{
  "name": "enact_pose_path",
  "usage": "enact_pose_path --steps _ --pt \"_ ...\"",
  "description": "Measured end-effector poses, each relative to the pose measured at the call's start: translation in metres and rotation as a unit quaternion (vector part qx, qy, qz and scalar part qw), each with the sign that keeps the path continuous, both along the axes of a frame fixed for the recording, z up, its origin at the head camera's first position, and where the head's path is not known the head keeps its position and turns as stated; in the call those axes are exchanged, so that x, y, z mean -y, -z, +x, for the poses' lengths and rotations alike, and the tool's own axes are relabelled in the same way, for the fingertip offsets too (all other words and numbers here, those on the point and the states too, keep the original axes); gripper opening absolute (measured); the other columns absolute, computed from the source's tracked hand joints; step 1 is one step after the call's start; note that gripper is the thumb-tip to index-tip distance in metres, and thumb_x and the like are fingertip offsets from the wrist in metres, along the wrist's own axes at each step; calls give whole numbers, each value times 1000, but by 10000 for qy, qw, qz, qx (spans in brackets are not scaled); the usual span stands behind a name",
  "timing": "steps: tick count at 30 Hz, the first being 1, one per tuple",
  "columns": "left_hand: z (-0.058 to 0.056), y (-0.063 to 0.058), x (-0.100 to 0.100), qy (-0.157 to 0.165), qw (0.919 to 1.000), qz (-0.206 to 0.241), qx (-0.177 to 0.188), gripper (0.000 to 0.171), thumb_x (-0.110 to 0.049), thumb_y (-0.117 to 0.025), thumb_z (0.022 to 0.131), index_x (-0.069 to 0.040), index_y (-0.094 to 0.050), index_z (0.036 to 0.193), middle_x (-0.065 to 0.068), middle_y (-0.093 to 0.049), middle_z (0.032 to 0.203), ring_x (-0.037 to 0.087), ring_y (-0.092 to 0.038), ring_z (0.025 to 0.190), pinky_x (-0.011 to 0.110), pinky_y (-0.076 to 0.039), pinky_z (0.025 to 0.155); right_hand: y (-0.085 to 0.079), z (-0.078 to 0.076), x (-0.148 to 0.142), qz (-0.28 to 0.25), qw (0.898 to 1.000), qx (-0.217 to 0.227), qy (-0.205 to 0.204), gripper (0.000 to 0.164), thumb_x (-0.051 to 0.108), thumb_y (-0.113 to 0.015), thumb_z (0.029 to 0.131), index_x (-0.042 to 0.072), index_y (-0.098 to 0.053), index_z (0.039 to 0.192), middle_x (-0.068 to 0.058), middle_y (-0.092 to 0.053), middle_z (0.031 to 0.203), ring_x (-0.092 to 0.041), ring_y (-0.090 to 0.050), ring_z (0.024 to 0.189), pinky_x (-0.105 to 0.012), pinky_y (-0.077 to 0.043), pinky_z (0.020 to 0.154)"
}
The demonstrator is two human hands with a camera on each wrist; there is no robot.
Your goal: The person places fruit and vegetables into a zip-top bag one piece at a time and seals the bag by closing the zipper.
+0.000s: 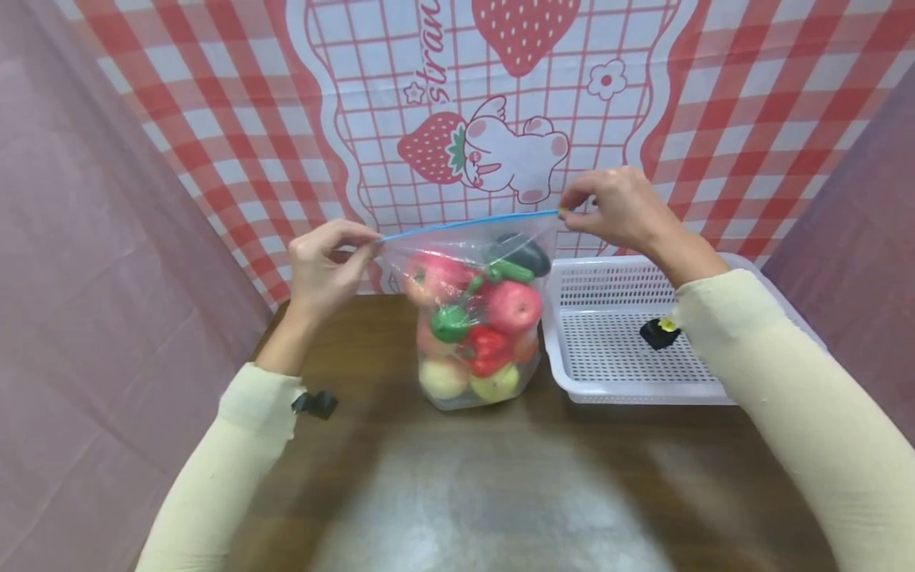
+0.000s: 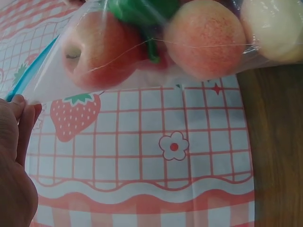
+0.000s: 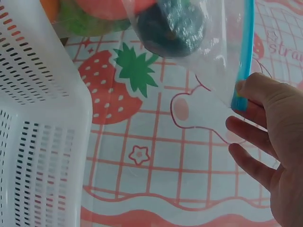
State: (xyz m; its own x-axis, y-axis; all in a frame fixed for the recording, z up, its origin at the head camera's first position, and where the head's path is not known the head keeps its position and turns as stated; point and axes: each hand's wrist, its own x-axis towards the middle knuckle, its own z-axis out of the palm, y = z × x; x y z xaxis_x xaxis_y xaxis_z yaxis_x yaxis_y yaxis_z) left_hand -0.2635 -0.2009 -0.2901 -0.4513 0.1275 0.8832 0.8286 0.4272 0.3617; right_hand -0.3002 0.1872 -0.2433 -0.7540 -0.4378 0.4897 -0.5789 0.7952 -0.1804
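A clear zip bag [image 1: 457,397] full of toy fruit and vegetables stands on the table, its blue zip strip [image 1: 468,225] stretched straight across the top. Through the plastic show a red pepper [image 1: 488,351], a green pepper [image 1: 450,323], an apple [image 2: 97,52], a peach [image 2: 206,40] and a dark eggplant [image 1: 525,254]. My left hand [image 1: 327,266] pinches the strip's left end between thumb and finger. At its right end, slightly higher, my right hand [image 1: 618,206] pinches the strip's corner; its other fingers spread apart from the bag in the right wrist view.
A white perforated basket [image 1: 579,389] stands right of the bag, beneath my right forearm. The brown wooden table [image 1: 457,492] extends in front. A red-and-white checked cloth [image 1: 236,143] hangs behind, with pinkish curtains [image 1: 107,318] at both sides.
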Motion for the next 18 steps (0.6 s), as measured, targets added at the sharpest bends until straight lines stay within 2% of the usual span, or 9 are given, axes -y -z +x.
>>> enact_pose_path --steps 4,6,9,11,13,15,16,18 --pt "-1 2 0 -16 9999 78 85 5 -4 -79 83 -1 -78 88 12 -78 84 -3 -71 81 15 -59 70 1 1 -4 -161 9997 148 50 14 15 -72 89 9 -74 102 -12 -78 102 -29 -73 99 -49 -56 90" --pt "-2 6 -1 44 9992 325 247 6 -4 -78 84 0 -77 88 13 -78 84 -3 -72 81 18 -60 71 5 1 -3 -326 9988 365 48 16 16 -70 91 8 -70 104 -13 -77 105 -31 -74 102 -49 -58 89" --pt "-3 15 0 247 9945 758 672 12 -1 -76 84 4 -74 95 18 -76 88 3 -74 83 23 -62 72 14 0 2 -669 9950 738 -76 17 15 -65 93 7 -63 108 -14 -74 108 -34 -74 105 -49 -61 87" --pt "-3 25 0 374 9875 840 1280 30 -3 -76 85 0 -69 114 18 -75 105 8 -74 97 27 -63 78 21 -2 5 -871 9928 803 -182 16 15 -64 94 7 -62 108 -14 -73 108 -35 -74 103 -49 -61 85" --pt "-4 36 -2 479 9734 707 2126 63 -10 -79 84 -10 -53 141 16 -66 132 15 -67 120 36 -62 89 29 -4 7 -1028 9909 819 -289 15 14 -64 94 6 -62 107 -14 -73 108 -34 -75 99 -48 -62 83" --pt "-5 50 -7 503 9510 410 3023 98 -19 -82 82 -29 -22 159 15 -45 156 25 -51 141 46 -56 102 35 -5 12 -1171 9893 776 -386 13 12 -65 94 6 -65 105 -14 -74 107 -33 -77 95 -47 -62 80" --pt "-5 58 -10 444 9386 190 3415 113 -25 -84 81 -38 -5 161 14 -35 162 29 -43 147 51 -51 107 38 -5 15 -1232 9884 781 -426 12 12 -66 93 6 -66 104 -14 -75 107 -33 -77 94 -47 -62 78" --pt "-5 74 -19 418 9168 -254 3963 132 -35 -87 77 -45 19 156 15 -25 167 34 -34 152 58 -40 116 42 -6 22 -1315 9865 861 -470 11 11 -67 92 7 -68 103 -13 -76 107 -32 -78 93 -45 -63 79"
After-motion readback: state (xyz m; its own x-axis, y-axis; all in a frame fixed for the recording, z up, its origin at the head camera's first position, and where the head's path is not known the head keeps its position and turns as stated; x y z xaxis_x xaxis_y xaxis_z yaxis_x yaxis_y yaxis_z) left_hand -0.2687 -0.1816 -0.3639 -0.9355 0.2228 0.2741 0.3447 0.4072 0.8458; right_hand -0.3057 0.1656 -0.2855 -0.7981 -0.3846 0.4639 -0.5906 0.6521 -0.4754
